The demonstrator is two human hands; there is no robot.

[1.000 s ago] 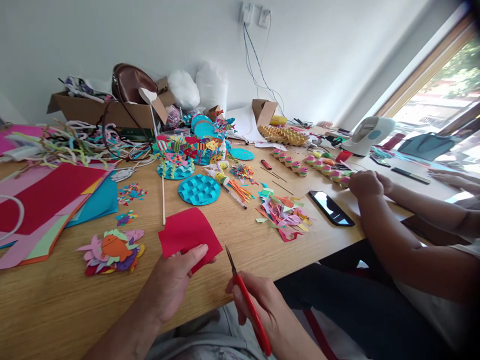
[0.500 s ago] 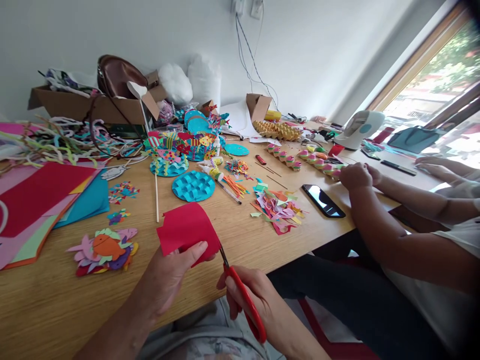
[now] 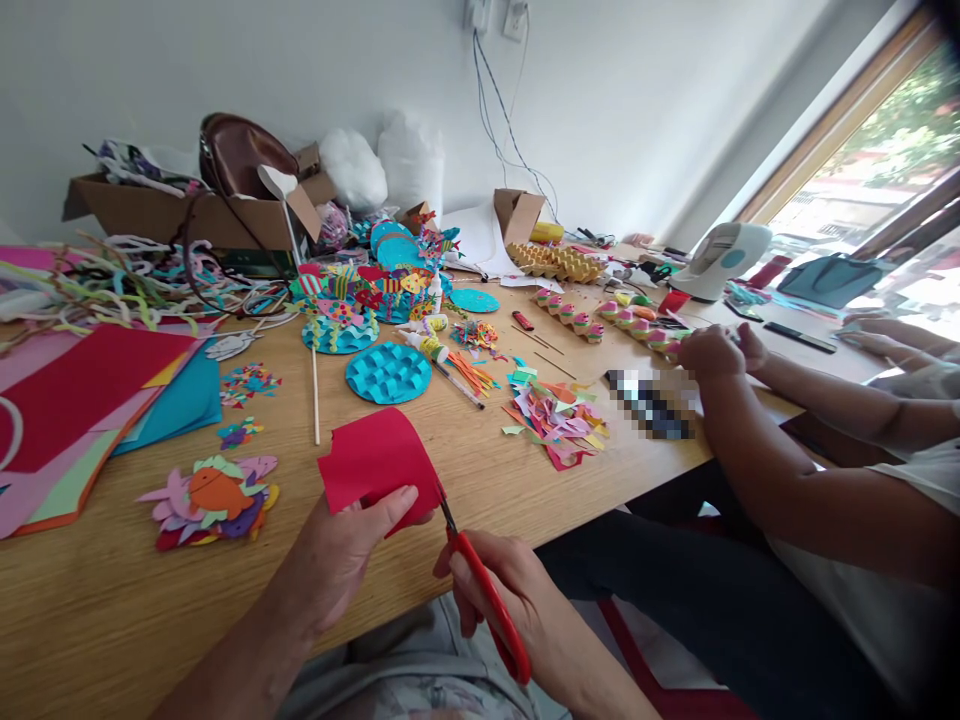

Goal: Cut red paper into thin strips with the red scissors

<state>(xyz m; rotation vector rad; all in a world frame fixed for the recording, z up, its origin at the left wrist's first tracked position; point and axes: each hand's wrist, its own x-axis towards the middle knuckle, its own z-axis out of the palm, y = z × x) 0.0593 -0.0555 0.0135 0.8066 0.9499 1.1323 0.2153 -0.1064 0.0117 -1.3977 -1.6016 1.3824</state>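
My left hand (image 3: 341, 555) pinches a piece of red paper (image 3: 375, 462) by its near edge, thumb on top, holding it over the wooden table (image 3: 487, 480). My right hand (image 3: 499, 590) is closed around the red handles of a pair of scissors (image 3: 480, 590). The blades point up and left and meet the right edge of the red paper. A pile of paper fish cut-outs (image 3: 210, 495) lies to the left of my left hand.
Sheets of coloured paper (image 3: 90, 400) lie at the left, paper scraps (image 3: 555, 415) and blue paper discs (image 3: 386, 372) in the middle, cardboard boxes (image 3: 187, 210) at the back. Another person's arm (image 3: 787, 470) reaches in from the right beside a phone (image 3: 649, 405).
The scissors have come up to the right edge of the red paper, which they stood apart from a second ago. My left hand has kept its hold on the paper.
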